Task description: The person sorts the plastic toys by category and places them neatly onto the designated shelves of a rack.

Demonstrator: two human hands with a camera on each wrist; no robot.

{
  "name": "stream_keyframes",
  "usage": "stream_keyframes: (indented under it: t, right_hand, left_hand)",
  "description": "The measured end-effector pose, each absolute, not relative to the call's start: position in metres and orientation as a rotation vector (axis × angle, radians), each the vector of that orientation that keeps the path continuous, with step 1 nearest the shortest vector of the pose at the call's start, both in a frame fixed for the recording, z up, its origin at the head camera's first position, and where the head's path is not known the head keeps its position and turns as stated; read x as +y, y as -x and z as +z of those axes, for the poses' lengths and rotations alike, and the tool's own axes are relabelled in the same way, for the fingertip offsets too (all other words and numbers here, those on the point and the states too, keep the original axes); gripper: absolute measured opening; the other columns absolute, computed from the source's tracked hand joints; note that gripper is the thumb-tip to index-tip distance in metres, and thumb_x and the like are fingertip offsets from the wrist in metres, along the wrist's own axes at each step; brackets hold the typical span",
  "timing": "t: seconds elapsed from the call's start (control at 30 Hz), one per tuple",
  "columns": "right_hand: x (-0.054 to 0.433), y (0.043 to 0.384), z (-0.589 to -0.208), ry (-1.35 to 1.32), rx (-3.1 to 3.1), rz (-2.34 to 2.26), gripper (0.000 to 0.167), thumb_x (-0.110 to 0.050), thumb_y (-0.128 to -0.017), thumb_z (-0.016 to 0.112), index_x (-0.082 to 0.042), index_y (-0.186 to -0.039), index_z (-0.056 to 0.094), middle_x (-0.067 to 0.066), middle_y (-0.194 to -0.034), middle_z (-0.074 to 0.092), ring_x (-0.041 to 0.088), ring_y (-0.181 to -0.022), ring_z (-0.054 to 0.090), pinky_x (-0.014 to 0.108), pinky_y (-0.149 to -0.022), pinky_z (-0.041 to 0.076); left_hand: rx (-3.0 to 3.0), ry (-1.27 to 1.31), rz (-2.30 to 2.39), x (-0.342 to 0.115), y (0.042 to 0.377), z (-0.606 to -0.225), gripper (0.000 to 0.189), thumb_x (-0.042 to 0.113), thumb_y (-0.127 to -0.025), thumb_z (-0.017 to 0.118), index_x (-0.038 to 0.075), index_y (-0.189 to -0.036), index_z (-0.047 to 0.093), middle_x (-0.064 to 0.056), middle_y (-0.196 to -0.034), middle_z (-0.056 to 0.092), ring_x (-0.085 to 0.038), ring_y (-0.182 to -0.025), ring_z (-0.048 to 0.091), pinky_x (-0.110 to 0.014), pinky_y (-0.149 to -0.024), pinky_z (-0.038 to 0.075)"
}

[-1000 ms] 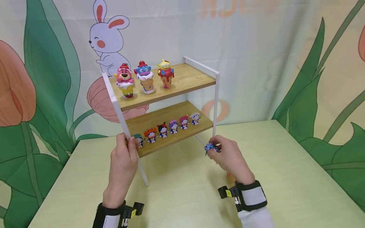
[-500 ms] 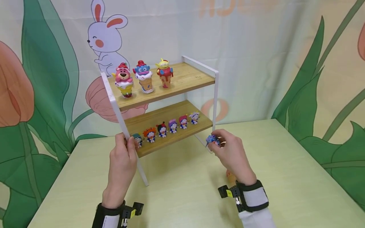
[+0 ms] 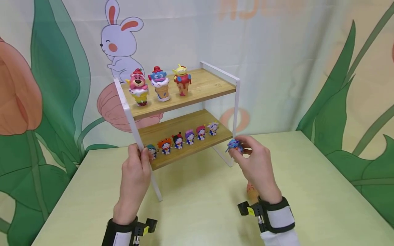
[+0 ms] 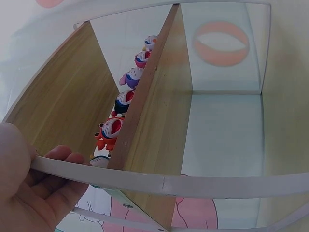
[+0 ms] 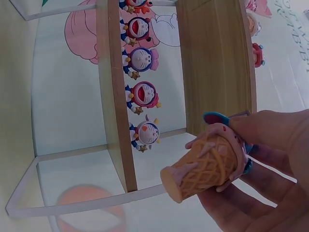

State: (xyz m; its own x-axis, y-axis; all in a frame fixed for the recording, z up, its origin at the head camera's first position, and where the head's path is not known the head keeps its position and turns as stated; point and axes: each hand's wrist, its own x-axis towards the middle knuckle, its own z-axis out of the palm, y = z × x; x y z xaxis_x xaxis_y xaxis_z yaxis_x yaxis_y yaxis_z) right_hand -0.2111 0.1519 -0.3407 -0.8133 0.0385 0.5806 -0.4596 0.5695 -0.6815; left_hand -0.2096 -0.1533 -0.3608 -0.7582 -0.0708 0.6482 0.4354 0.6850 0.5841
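In the head view, my left hand (image 3: pixel 134 181) grips the white left front upright (image 4: pixel 125 180) of a two-tier wooden shelf (image 3: pixel 212 83). My right hand (image 3: pixel 253 162) holds a figurine (image 3: pixel 235 146) with a blue top by its upper part, beside the right front leg. From the right wrist view, its lower half is an orange waffle cone (image 5: pixel 205 169) with pink dripping icing, apart from the shelf. Three ice-cream-cone figurines (image 3: pixel 161 87) stand on the top board. Several small blue-and-white figures (image 3: pixel 189 137) in coloured hats line the lower board.
On the pale table (image 3: pixel 197 218), an orange object (image 3: pixel 251 192) is partly hidden by my right wrist. Behind the shelf hangs a curtain (image 3: pixel 271 68) printed with a rabbit and tulips.
My right hand has risen a little with the figurine, up along the right front leg toward the lower board's level. My left hand keeps its grip. The view has shifted slightly.
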Motion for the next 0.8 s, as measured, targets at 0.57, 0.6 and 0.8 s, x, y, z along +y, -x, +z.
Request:
stream_keyframes:
  t: [0.57,0.6,0.8]
  right_hand:
    - [0.142,0.219,-0.331,-0.385,-2.103,1.340,0.030,-0.009,-0.085,0.077,-0.003,-0.112,0.067,0.006,-0.100,0.071,0.018,-0.086,0.068,0.032,-0.079,0.056]
    - [0.142,0.220,-0.328,-0.379,-2.101,1.343,0.030,-0.009,-0.085,0.077,-0.004,-0.112,0.067,0.006,-0.100,0.071,0.018,-0.086,0.068,0.033,-0.079,0.056]
    - [0.143,0.232,-0.302,-0.403,-2.059,1.332,0.030,-0.009,-0.085,0.077,-0.003,-0.113,0.067,0.007,-0.103,0.071,0.019,-0.092,0.067,0.037,-0.081,0.055]
  left_hand:
    - [-2.262,0.258,-1.024,-0.155,0.210,-0.361,0.014,0.006,-0.103,0.048,-0.002,-0.112,0.043,-0.012,-0.086,0.060,-0.021,-0.069,0.059,-0.032,-0.061,0.055]
    - [-2.265,0.254,-1.026,-0.155,0.210,-0.362,0.014,0.007,-0.103,0.048,-0.002,-0.112,0.043,-0.012,-0.086,0.060,-0.021,-0.069,0.059,-0.032,-0.061,0.055]
    - [-2.263,0.250,-1.029,-0.154,0.210,-0.362,0.014,0.006,-0.102,0.049,-0.001,-0.113,0.043,-0.011,-0.086,0.060,-0.021,-0.068,0.058,-0.031,-0.060,0.055]
